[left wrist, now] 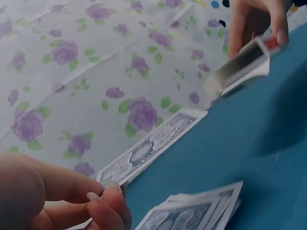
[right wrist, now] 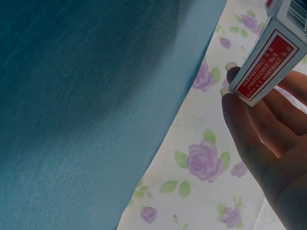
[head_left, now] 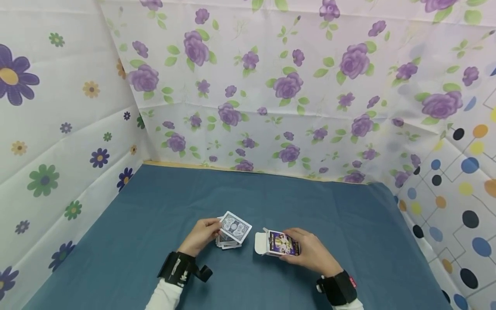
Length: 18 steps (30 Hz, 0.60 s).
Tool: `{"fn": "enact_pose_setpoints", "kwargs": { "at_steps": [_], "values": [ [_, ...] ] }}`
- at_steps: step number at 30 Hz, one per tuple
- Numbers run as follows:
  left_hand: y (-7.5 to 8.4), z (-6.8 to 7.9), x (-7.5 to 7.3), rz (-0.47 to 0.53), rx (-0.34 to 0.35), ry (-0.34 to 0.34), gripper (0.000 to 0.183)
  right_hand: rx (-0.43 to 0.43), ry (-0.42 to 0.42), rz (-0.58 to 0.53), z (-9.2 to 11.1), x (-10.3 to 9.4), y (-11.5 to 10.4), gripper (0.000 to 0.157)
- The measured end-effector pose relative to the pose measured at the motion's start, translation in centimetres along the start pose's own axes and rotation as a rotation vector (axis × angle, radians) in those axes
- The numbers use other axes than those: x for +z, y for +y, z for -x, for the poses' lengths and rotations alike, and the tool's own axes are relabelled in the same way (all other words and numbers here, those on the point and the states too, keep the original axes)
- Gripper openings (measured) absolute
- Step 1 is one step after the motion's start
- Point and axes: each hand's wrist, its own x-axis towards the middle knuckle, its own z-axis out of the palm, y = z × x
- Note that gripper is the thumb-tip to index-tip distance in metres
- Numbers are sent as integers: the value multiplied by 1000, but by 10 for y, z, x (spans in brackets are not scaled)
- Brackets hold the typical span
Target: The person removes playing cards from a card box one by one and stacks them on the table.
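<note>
Head view: left hand (head_left: 200,237) pinched a card (head_left: 235,227) (patterned back upward) over the pile (head_left: 231,246) on blue cloth (head_left: 186,193); right hand (head_left: 310,249) gripped the card box (head_left: 283,243), flap (head_left: 261,243) open. Left wrist view: card extended toward card box. Right wrist view: right hand held card box, red panel (right wrist: 266,64) visible

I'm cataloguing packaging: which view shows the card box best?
The head view: the card box shows its printed front and open flap there. Left wrist blurs it, opening visible; right wrist crops it, showing a red panel and barcode.
</note>
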Motion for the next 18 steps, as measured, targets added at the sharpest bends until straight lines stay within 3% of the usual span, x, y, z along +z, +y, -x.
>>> {"fn": "enact_pose_setpoints", "kwargs": {
  "at_steps": [7,13,18],
  "values": [
    [-3,-24,-16,-183,-13,138,27,0,-13,-14,-1,1,1,70],
    [-14,-39,-17,-232,-41,214,22,0,-6,-6,-1,1,1,68],
    [-19,-43,-12,-322,-33,295,20,5,-3,-4,-2,-1,0,68]
  ]
}}
